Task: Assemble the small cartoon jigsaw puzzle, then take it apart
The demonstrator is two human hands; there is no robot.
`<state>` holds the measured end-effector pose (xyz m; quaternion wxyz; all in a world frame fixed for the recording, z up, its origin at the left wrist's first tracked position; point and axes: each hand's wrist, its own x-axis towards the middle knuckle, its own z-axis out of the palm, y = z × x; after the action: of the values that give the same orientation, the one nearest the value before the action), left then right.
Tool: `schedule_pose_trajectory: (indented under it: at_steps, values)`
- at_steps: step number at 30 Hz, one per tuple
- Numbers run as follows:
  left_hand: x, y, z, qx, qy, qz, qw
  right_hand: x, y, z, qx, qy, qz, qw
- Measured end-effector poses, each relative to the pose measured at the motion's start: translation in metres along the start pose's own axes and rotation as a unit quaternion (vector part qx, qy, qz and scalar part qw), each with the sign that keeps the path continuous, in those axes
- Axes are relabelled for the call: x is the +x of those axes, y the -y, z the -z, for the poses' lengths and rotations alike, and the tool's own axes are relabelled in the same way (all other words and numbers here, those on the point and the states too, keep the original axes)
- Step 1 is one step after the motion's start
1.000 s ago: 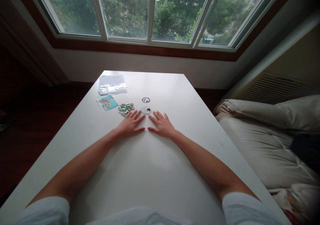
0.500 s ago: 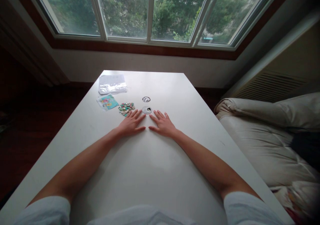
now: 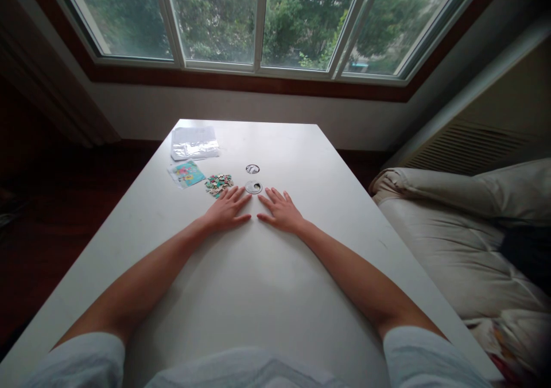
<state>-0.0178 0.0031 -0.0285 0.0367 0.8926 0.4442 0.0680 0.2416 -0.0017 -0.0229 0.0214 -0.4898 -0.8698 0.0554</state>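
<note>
My left hand (image 3: 227,209) lies flat on the white table (image 3: 258,284) with its fingers spread, holding nothing. Its fingertips come close to a heap of small colourful jigsaw puzzle pieces (image 3: 219,185). Opposite it, my right hand (image 3: 281,211) rests palm down, fingers apart and likewise bare. Between and just beyond the fingertips is a round disc (image 3: 253,187) with a grey-and-white pattern and a dark spot. A second round black-and-white disc (image 3: 252,169) lies a little farther off. Left of the heap sits a turquoise picture card (image 3: 188,173), which seems to be in a clear sleeve.
A clear plastic bag (image 3: 195,143) lies at the table's far left corner. Past the far edge stand a wall and a wide window (image 3: 258,26). To the right of the table is a cream padded sofa (image 3: 447,244). Dark floor shows on the left.
The view has shifted very slightly, so the table's things appear a little higher. Both hands stay flat in the same places.
</note>
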Motion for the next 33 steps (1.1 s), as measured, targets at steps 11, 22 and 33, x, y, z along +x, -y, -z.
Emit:
schedule_pose_trajectory:
  at_steps: [11, 22, 33]
  values:
    - [-0.007, 0.003, 0.003, 0.0, -0.002, -0.015, 1.0, -0.006, 0.001, 0.004, 0.002, 0.005, 0.001, 1.0]
    - [-0.006, 0.004, 0.001, -0.001, -0.008, -0.017, 1.0, -0.003, -0.003, 0.001, 0.011, -0.01, 0.011, 1.0]
    - [0.009, 0.023, 0.014, 0.015, -0.143, 0.086, 0.986, -0.005, -0.005, 0.008, 0.018, -0.013, 0.011, 1.0]
